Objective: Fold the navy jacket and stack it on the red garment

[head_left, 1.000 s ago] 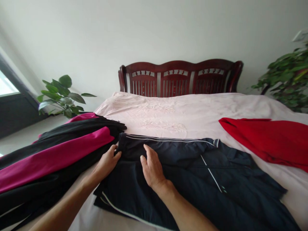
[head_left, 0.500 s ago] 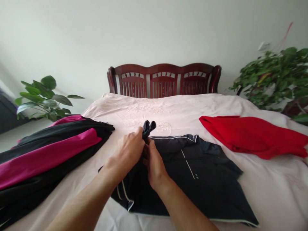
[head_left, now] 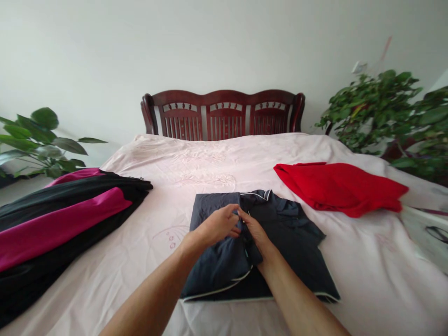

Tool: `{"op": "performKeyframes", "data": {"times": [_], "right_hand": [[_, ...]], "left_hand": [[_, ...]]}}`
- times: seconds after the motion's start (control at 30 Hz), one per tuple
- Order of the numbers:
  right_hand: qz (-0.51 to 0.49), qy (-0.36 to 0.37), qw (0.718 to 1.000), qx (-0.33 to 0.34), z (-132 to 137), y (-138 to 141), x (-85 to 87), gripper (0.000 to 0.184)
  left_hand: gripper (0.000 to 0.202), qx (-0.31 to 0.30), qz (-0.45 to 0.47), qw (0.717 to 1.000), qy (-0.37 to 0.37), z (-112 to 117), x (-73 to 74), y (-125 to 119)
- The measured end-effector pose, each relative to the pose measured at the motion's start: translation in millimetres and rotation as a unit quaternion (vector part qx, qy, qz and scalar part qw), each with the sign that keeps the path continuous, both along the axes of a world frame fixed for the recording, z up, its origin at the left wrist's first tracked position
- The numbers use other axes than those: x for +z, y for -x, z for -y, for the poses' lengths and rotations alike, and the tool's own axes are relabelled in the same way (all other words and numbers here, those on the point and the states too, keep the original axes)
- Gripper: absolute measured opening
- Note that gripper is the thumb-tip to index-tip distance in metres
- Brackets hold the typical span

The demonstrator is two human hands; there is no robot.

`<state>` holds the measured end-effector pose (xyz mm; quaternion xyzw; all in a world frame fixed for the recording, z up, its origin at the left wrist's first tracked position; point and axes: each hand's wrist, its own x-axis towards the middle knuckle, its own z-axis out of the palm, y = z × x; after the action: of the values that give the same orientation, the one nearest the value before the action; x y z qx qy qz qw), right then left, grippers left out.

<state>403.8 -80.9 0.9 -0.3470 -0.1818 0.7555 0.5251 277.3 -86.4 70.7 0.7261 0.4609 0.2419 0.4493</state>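
Note:
A dark navy shirt (head_left: 297,249) with white piping lies on the bed in front of me, its left part folded over toward the middle. My left hand (head_left: 224,221) is over that folded part, fingers curled and pinching the cloth near the fold's edge. Close against it, my right hand (head_left: 256,229) grips the same edge, thumb on top; its other fingers are mostly hidden behind the cloth. The two hands nearly touch at the thumbs. To the right, the shirt's other sleeve side lies spread out.
A black and magenta garment (head_left: 66,214) lies at the left. Red folded cloth (head_left: 336,186) rests at the right on the pale pink bedsheet (head_left: 168,163). Beyond are a wooden headboard (head_left: 226,98) and leafy plants (head_left: 371,112) (head_left: 42,135). Dark-rimmed glasses (head_left: 437,233) sit at the right edge.
The shirt's left part has come over toward the middle and now lies flat there. Both hands have moved right and lower with the cloth. The view has shifted slightly right.

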Motion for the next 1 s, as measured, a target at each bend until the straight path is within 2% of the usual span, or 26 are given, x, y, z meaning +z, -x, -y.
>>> {"op": "performKeyframes", "data": {"times": [0.07, 0.13, 0.2, 0.23, 0.3, 0.37, 0.43, 0.47, 0.53, 0.6, 0.63, 0.73, 0.77, 0.83, 0.9, 0.97, 1.0], "right_hand": [[0.037, 0.008, 0.999, -0.025, -0.8, 3.7, -2.8, 0.016], [0.074, -0.005, 0.996, -0.053, -1.3, 5.3, -2.6, 0.028], [0.101, -0.014, 0.994, -0.040, -1.1, 1.8, -1.3, 0.036], [0.114, -0.019, 0.993, -0.027, -0.7, -1.9, -0.6, 0.038], [0.149, -0.032, 0.988, -0.020, -0.3, -11.8, 1.4, 0.042], [0.218, -0.051, 0.973, -0.062, -1.2, -21.0, 6.5, 0.046], [0.340, -0.089, 0.926, -0.138, -3.9, -24.3, 16.1, 0.055], [0.413, -0.125, 0.885, -0.173, -5.8, -22.7, 22.1, 0.061], [0.551, -0.222, 0.781, -0.195, -9.5, -12.9, 33.0, 0.067], [0.656, -0.304, 0.675, -0.148, -12.4, 1.7, 36.8, 0.067], [0.700, -0.323, 0.628, -0.109, -13.4, 8.7, 34.6, 0.066], [0.803, -0.306, 0.511, 0.003, -14.7, 20.1, 14.5, 0.063], [0.823, -0.295, 0.484, 0.027, -14.6, 20.2, 6.3, 0.063], [0.840, -0.287, 0.457, 0.051, -14.2, 16.8, -6.8, 0.063], [0.840, -0.292, 0.455, 0.053, -13.6, 12.5, -12.3, 0.063], [0.832, -0.297, 0.466, 0.050, -13.3, 10.1, -11.8, 0.064], [0.827, -0.299, 0.473, 0.047, -13.2, 9.8, -10.5, 0.063]], "left_hand": [[0.044, 0.036, 0.005, 0.998, -0.041, 15.5, -5.3, 15.6], [0.042, 0.053, -0.036, 0.987, -0.148, 34.4, -12.0, 30.0], [0.043, 0.018, -0.122, 0.963, -0.240, 53.4, -22.3, 39.0], [0.048, -0.010, -0.170, 0.951, -0.259, 61.7, -28.6, 40.6], [0.058, -0.054, -0.247, 0.930, -0.267, 74.3, -42.2, 38.8], [0.064, -0.067, -0.298, 0.913, -0.270, 80.8, -54.3, 32.8], [0.066, -0.068, -0.314, 0.905, -0.277, 82.6, -62.8, 26.2], [0.067, -0.070, -0.311, 0.906, -0.279, 82.5, -65.4, 23.6], [0.067, -0.080, -0.293, 0.911, -0.277, 82.4, -66.8, 20.2], [0.066, -0.099, -0.271, 0.921, -0.262, 83.3, -63.6, 20.3], [0.067, -0.113, -0.260, 0.926, -0.249, 84.1, -60.7, 21.9], [0.069, -0.170, -0.206, 0.944, -0.195, 84.4, -51.7, 33.9], [0.064, -0.172, -0.180, 0.952, -0.176, 82.1, -50.3, 40.5], [0.050, -0.102, -0.118, 0.975, -0.160, 71.4, -51.4, 56.5], [0.045, 0.040, -0.051, 0.986, -0.154, 52.4, -56.4, 73.2], [0.054, 0.174, 0.012, 0.978, -0.111, 28.8, -61.0, 87.0], [0.062, 0.222, 0.037, 0.972, -0.070, 17.2, -61.9, 91.8]]}}
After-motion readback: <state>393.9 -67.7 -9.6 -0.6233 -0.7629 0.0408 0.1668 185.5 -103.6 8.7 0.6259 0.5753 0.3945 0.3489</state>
